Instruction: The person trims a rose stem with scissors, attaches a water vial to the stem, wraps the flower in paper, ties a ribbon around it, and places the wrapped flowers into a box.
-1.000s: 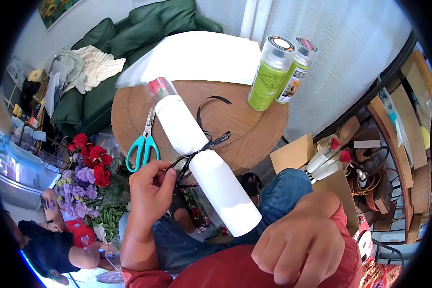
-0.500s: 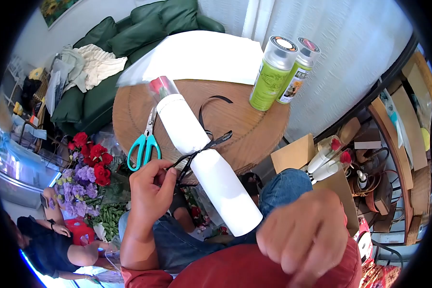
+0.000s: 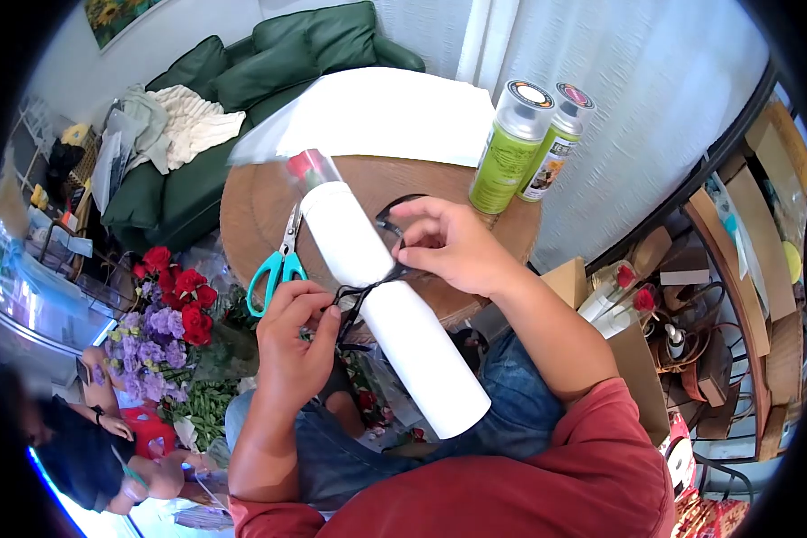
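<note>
A single red rose (image 3: 307, 165) in a clear sleeve pokes out of a white paper wrap (image 3: 421, 350) that lies slantwise over the table's near edge. Black ribbon (image 3: 368, 289) is tied around the narrow middle of the wrap. At the knot's left side, my left hand (image 3: 294, 336) pinches a loop of this ribbon between thumb and fingers. My right hand (image 3: 453, 242) is closed on the ribbon's other side, thumb and forefinger together just right of the wrap. Scissors with turquoise handles (image 3: 278, 269) lie beside the wrap, near my left hand.
On the round wooden table (image 3: 260, 202) stand two green spray cans (image 3: 509, 152), with white paper sheets (image 3: 386, 117) behind. Red roses and purple flowers (image 3: 166, 323) are at the left, near another person (image 3: 81, 439). A cardboard box (image 3: 641, 368) holding wrapped roses sits at the right.
My right hand has moved from low in front of my body up to the ribbon and closed on it. My left hand keeps its pinch; the whole view has shifted slightly.
</note>
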### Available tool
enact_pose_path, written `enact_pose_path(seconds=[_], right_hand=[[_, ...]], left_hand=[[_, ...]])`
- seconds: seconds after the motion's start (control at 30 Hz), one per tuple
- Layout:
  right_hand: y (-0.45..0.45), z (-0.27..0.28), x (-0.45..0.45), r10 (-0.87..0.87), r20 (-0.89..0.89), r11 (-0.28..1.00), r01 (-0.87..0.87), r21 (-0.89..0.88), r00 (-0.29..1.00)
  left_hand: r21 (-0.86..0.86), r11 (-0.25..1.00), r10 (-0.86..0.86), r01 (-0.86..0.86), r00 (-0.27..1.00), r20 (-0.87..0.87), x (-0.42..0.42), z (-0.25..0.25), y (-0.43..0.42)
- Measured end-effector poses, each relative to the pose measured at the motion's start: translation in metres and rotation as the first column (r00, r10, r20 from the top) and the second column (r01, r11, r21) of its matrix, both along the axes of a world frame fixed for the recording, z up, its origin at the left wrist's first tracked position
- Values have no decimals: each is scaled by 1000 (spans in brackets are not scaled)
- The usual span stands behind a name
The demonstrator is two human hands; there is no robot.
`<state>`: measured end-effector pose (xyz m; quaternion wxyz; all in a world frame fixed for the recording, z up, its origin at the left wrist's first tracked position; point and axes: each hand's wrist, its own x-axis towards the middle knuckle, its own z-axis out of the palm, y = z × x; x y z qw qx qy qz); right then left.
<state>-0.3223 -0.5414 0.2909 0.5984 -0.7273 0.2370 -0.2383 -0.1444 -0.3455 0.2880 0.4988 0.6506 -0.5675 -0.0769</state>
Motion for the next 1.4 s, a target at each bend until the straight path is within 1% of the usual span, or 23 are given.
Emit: enact_pose_path(seconds=[0.03, 0.1, 0.13, 0.2, 0.27, 0.3, 0.37, 0.43, 0.47, 0.53, 0.57, 0.6, 0.63, 0.67, 0.73, 0.8, 0.87, 0.93, 1.0, 1.03, 1.23, 1.3, 1.4], right_hand=[[0, 1, 0, 5, -3, 1000, -5, -2, 1000], [1, 4, -2, -1, 266, 977, -56, 206, 964], [1, 7, -6, 2, 263, 977, -57, 203, 965], [-1, 16, -20, 192, 424, 960, -258, 105, 885], [-1, 25, -37, 245, 480, 954, -299, 37, 842], [-4, 28, -47, 400, 544, 890, -454, -37, 738], [-11, 40, -68, 539, 587, 797, -591, -124, 604], [-18, 54, -88, 701, 535, 493, -863, 114, 471], [-22, 52, -94, 702, 534, 493, -863, 114, 472], [-30, 45, -102, 560, 293, 776, -614, 141, 775], [-25, 52, -98, 283, 40, 952, -285, 110, 958], [-24, 46, -88, 283, 41, 952, -286, 109, 958], [-24, 32, -73, 104, -91, 985, -116, -130, 990], [-23, 21, -60, -106, -169, 926, 35, -375, 980], [-14, 9, -44, -6, -82, 903, -30, -428, 997], [-10, 8, -35, 43, -66, 907, -67, -417, 997], [-11, 8, -29, 109, -234, 945, -174, -276, 966], [-16, 1, -26, 92, -252, 929, -174, -328, 963], [-21, -8, -23, 128, -53, 991, -129, -29, 990], [-21, -9, -22, 129, -53, 991, -131, -29, 990], [-17, -20, -14, 11, 5, 999, -11, -40, 1000], [-11, -24, -12, -139, 8, 987, 139, -81, 990], [-11, -29, -15, -188, 4, 978, 187, -86, 982]], left_hand=[[14, 1000, -9, 10, 1000, -4, 0, 1, 1], [14, 1000, -12, 13, 999, -29, 1, -2, 1], [17, 1000, -20, 21, 999, -50, 2, -3, 1], [12, 1000, -19, 19, 998, -67, 3, -4, 2], [6, 1000, -14, 15, 996, -84, 4, -4, 3], [26, 1000, -15, 17, 995, -100, 3, -4, 3], [42, 999, -14, 19, 993, -118, 4, -4, 4], [90, 995, -18, 35, 984, -179, 5, -4, 4], [88, 995, -18, 35, 983, -180, 5, -6, 5], [52, 994, -71, 94, 942, -328, 7, -11, 3], [50, 994, -72, 93, 942, -328, 8, -14, 2], [24, 990, -117, 136, 915, -386, 10, -17, 2], [-4, 984, -163, 179, 884, -439, 11, -18, 1], [1, 983, -164, 182, 886, -433, 12, -17, 1], [-2, 967, -209, 253, 795, -569, 14, -16, 2], [26, 960, -206, 280, 764, -611, 17, -16, 1], [50, 951, -199, 305, 728, -656, 17, -15, 1], [167, 942, -113, 290, 745, -657, 16, -13, 1], [182, 939, -106, 291, 751, -652, 16, -13, 1], [198, 936, -99, 293, 756, -647, 16, -12, 1], [255, 931, -59, 261, 797, -601, 15, -17, -1], [254, 938, -56, 236, 826, -560, 15, -23, -1], [265, 941, -41, 209, 850, -525, 14, -20, -1]])
